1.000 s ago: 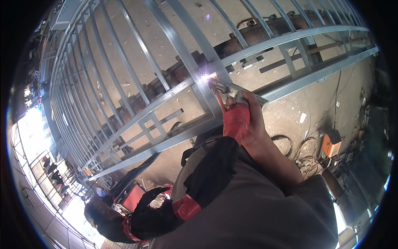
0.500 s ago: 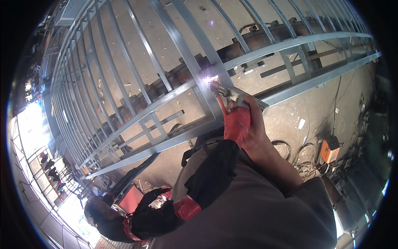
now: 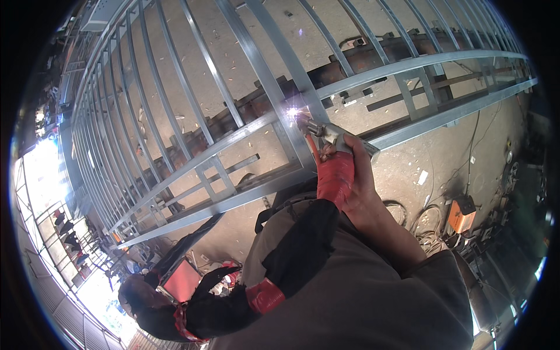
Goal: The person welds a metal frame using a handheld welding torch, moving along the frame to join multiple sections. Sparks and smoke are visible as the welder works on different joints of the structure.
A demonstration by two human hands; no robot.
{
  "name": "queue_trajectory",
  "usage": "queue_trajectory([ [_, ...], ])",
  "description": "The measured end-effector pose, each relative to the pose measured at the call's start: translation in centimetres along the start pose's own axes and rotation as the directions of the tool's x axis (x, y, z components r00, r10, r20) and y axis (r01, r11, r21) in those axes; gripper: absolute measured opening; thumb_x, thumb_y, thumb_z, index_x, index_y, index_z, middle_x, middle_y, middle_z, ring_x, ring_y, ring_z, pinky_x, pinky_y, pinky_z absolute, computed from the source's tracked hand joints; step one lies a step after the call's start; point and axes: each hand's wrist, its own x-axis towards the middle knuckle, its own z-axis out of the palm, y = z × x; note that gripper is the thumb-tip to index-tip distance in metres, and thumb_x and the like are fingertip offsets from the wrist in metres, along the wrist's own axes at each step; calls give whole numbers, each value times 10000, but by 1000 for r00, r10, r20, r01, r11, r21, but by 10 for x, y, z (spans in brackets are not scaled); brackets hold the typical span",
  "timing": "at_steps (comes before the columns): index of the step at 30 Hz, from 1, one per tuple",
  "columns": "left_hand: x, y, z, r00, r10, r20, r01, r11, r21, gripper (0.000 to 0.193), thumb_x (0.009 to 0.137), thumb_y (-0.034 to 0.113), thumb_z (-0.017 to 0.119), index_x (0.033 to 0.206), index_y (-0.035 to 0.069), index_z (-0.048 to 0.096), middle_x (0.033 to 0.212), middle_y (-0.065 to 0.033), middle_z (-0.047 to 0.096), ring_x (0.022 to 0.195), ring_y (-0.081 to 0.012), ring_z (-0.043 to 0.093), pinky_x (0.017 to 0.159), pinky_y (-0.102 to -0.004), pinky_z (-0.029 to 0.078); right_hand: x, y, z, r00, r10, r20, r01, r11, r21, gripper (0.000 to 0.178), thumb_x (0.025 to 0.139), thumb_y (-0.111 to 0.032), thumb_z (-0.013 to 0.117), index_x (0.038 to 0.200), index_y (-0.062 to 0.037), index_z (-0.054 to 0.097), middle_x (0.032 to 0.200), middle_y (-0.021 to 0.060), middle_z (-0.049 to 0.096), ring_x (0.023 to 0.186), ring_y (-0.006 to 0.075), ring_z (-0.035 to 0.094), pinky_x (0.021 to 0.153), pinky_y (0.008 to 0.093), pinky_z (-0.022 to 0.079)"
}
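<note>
My right hand (image 3: 358, 178), bare, is closed round the red-taped handle of a welding gun (image 3: 329, 134). Its dark nozzle points up and left, and a bright white-violet spark (image 3: 293, 111) glows at its tip, where bars of a galvanised metal frame (image 3: 256, 52) meet. A thick black-wrapped cable (image 3: 300, 239) with bands of red tape hangs from the handle and loops to the lower left. No left hand can be made out. At the loop's far end lies a dark brownish rounded shape (image 3: 143, 294) that I cannot identify.
Dark support beams (image 3: 268, 105) run beneath the frame. On the floor to the right stand an orange box (image 3: 461, 214) and coiled cables (image 3: 431, 233). A red box (image 3: 182, 280) is at the lower left, near the cable loop.
The spark's glow is smaller and rounder. My right hand and the gun keep nearly the same place, and the whole view has shifted slightly.
</note>
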Motion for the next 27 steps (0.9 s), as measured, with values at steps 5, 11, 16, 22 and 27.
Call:
queue_trajectory([
  [5, -2, 0, -4, 1000, -4, -4, 4, 1000, -4, 624, 916, 436, 789, 1231, -87, 660, 935, -81, 622, 707, -115, 552, 655, -288, 465, 0, 0, 0, 1000, -6, 18, 7, 1000, -20, 408, 1043, -375, 552, 856, -24, 643, 833, 81, 684, 808, 208, 688, 918, 313, 584],
  [11, -10, 5, -1, 1000, -25, -9, 25, 1000, -14, 641, 913, 446, 802, 1231, -91, 659, 937, -83, 623, 702, -113, 550, 648, -282, 458, -20, 4, 5, 990, -48, 129, 66, 988, -139, 338, 1037, -324, 606, 1126, 3, 611, 1009, 99, 658, 969, 169, 656, 989, 288, 541],
  [16, -33, 7, -4, 997, -71, -13, 70, 997, -42, 655, 909, 455, 812, 1230, -95, 658, 939, -85, 624, 699, -111, 549, 643, -277, 451, -33, -15, 22, 969, -177, 174, 207, 963, -173, 419, 1020, -262, 647, 1283, 46, 538, 1081, 146, 644, 943, 181, 670, 922, 325, 577],
  [22, -98, -7, 10, 941, -288, 179, 310, 944, -112, 672, 906, 465, 824, 1230, -99, 658, 941, -87, 626, 694, -108, 547, 636, -271, 444, -30, -86, 89, 930, -283, 236, 360, 838, -410, 400, 1000, -335, 654, 1252, -36, 571, 1091, 170, 657, 819, 199, 727, 754, 343, 631],
  [27, -186, -23, 71, 795, -537, 282, 529, 841, 110, 444, 787, 266, 918, 1113, 24, 739, 765, -1, 581, 735, -160, 610, 981, -384, 522, -57, -96, 182, 785, -321, 530, 612, 533, -584, 457, 1020, -337, 647, 1328, -11, 557, 1070, 172, 709, 812, 186, 740, 766, 327, 624],
])
